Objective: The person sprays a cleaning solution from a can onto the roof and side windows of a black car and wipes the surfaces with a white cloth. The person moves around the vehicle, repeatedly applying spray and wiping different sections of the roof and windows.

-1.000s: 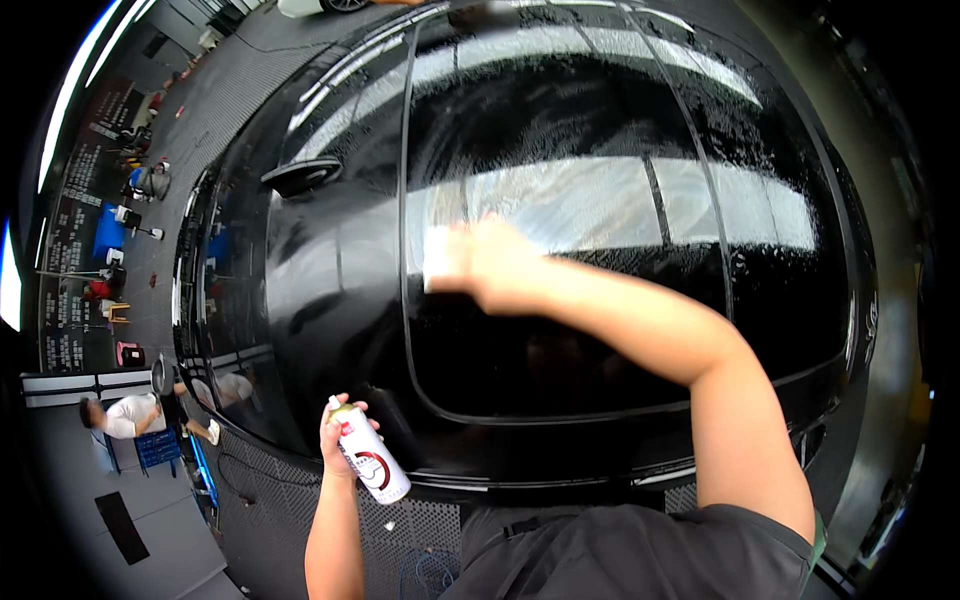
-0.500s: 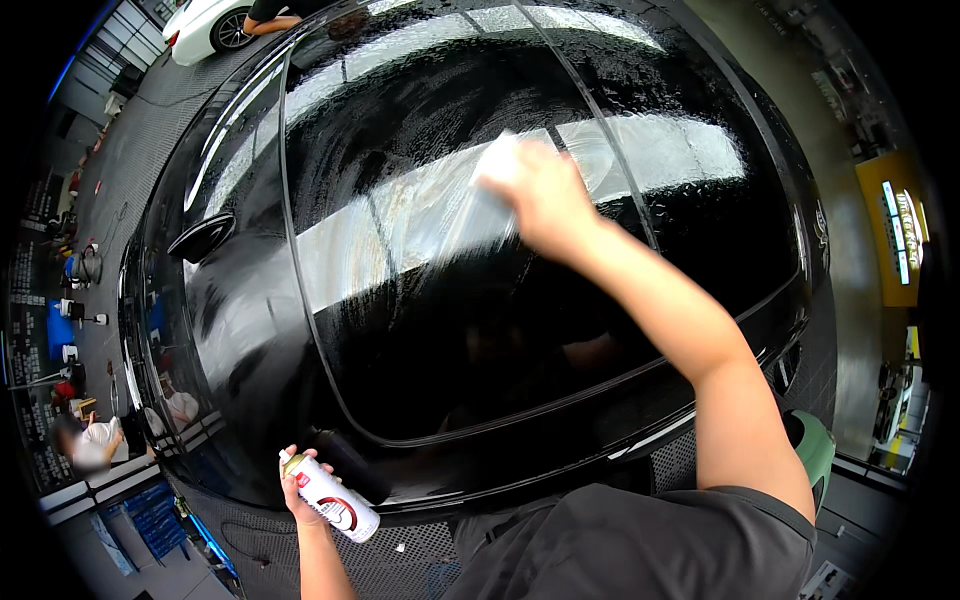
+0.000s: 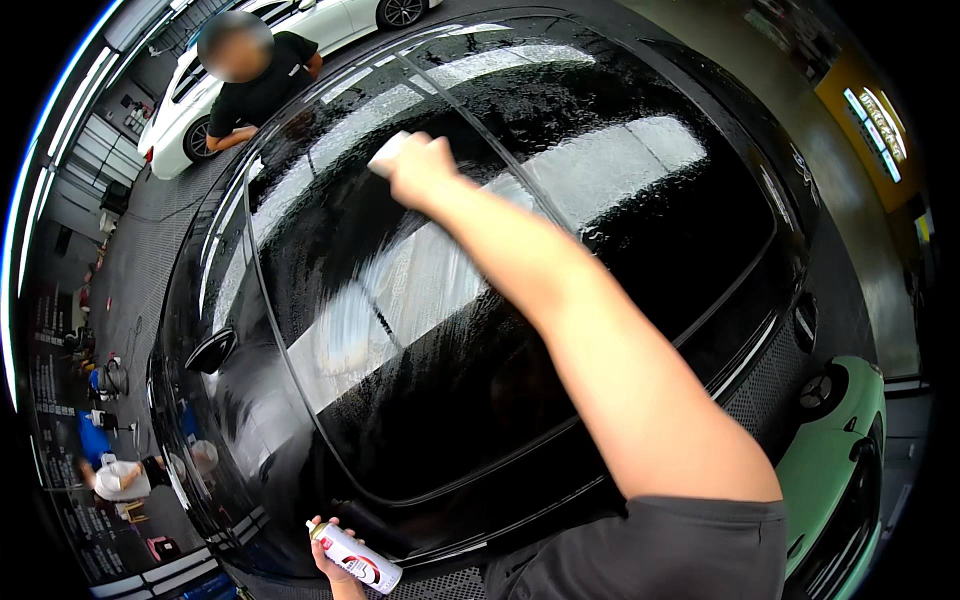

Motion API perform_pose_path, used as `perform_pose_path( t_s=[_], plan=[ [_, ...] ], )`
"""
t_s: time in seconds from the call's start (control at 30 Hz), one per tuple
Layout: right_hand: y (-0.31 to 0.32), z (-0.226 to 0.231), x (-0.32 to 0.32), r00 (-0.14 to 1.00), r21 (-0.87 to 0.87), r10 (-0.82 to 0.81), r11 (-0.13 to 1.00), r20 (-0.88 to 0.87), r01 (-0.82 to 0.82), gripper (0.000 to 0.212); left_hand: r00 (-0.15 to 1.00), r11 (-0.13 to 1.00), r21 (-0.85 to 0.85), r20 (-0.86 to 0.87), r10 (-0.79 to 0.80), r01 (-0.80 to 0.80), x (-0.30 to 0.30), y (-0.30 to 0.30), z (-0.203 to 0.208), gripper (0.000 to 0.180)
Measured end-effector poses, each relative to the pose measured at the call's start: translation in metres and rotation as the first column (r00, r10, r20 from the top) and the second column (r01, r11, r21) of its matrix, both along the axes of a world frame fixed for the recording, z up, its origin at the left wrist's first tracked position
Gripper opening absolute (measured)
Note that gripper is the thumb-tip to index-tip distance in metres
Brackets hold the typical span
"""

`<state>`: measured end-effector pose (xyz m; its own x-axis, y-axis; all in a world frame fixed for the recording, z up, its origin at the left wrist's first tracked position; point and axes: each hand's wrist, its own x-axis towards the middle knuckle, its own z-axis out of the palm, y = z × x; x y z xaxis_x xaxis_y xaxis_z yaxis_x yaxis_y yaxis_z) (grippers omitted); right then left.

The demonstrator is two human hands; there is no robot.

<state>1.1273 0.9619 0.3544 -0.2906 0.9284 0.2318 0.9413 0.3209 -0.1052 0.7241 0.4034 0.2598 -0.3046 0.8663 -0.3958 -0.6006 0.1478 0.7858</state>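
Plainly, left hand (image 3: 323,556) wraps white can (image 3: 362,564); white pad (image 3: 387,155) juts from gripping right hand (image 3: 424,172).

White car (image 3: 345,26) is standing upper left | black-clad person (image 3: 262,95) is partly covering it | white-shirted person (image 3: 120,481) is showing lower left | green car (image 3: 822,468) is standing lower right | amber panel (image 3: 850,145) is bearing lit signs (image 3: 873,135)
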Motion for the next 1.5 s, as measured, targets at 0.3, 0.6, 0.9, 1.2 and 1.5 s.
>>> perform_pose_path(
  t_s=[0.3, 0.6, 0.9, 1.2, 1.5],
  plan=[
    [-0.267, 0.001, 0.167, 0.903, 0.082, 0.412, 0.911, -0.118, -0.405, 0.039, 0.999, 0.999, 0.010, -0.019, 0.032, -0.032, 0.020, 0.000, 0.006, 0.061],
    [-0.221, -0.017, 0.060, 0.839, 0.387, 0.420, 0.878, -0.345, -0.280, 0.028, 0.998, 0.995, -0.100, -0.060, -0.017, 0.011, -0.029, 0.010, -0.006, 0.052],
    [-0.248, -0.041, 0.369, 0.916, 0.409, -0.386, 0.823, -0.105, 0.394, 0.031, 0.947, 0.929, -0.365, -0.317, -0.061, -0.063, 0.010, 0.027, 0.033, 0.066],
    [-0.264, -0.013, 0.267, 0.945, 0.278, 0.095, 0.960, -0.313, -0.004, 0.027, 0.921, 0.918, -0.380, -0.387, -0.051, -0.109, 0.013, 0.019, 0.039, 0.066],
    [-0.292, -0.009, 0.258, 0.955, 0.184, 0.040, 0.983, -0.293, 0.015, 0.020, 0.718, 0.996, -0.027, -0.695, 0.040, -0.081, 0.104, 0.111, 0.120, 0.058]
  ],
)
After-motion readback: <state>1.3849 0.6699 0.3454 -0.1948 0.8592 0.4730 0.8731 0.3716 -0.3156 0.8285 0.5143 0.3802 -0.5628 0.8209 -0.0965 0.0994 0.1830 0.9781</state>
